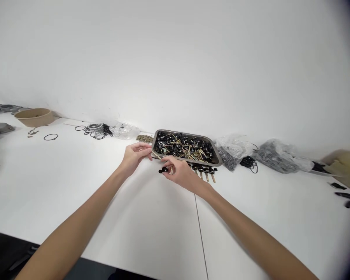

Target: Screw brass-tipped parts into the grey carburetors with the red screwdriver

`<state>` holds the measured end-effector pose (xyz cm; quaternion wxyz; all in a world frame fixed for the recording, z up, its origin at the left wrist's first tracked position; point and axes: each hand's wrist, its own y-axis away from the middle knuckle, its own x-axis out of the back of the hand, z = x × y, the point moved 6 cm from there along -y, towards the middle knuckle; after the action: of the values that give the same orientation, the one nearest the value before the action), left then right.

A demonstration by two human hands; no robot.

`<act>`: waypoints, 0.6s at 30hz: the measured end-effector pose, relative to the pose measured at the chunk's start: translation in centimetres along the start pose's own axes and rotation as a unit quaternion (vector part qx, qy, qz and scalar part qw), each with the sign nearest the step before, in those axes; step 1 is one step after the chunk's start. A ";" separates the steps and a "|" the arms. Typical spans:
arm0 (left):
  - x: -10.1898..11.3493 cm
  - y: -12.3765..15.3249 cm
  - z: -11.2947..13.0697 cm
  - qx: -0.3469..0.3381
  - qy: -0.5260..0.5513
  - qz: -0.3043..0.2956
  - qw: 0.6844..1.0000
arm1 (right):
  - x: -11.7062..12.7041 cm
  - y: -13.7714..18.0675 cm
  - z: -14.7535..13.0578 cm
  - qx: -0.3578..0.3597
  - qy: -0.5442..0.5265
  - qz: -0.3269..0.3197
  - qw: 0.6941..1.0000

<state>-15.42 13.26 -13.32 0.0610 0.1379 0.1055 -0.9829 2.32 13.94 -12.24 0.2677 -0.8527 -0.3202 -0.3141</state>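
The left hand (pixel 137 155) pinches a rod (pixel 156 156) in front of the tray (pixel 219 158); the right hand (pixel 177 171), curled, has its fingertips around a black part (pixel 163 170). Black pieces (pixel 179 144) and brass-coloured pins (pixel 202 154) fill the tray.

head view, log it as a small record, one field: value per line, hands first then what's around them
left hand: pinches a thin brass-coloured strip
right hand: holds a small black part, fingertips by the strip's other end
container: grey rectangular metal tray, holding black and brass-coloured parts
before tray: row of black-headed brass-coloured pieces
left of tray: heap of tiny brass-coloured pieces
right of tray: crumpled clear plastic bag
far left: round tan bowl
surface: white table
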 end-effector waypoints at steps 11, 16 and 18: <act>-1.8 0.7 0.1 -0.015 -0.155 -0.054 0.986 | -0.7 -0.3 0.3 0.007 -0.073 -0.001 0.997; -2.4 0.8 -0.8 0.005 -0.173 -0.077 0.982 | 0.0 -0.4 0.2 -0.015 -0.129 0.001 0.992; -2.8 0.9 -1.3 0.016 -0.176 -0.091 0.980 | 0.2 -0.5 0.4 -0.031 -0.156 0.007 0.987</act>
<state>-12.27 12.90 -13.97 -0.0132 -0.0467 0.0899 -0.9948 2.19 14.63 -12.25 0.1897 -0.9013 -0.3425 -0.1854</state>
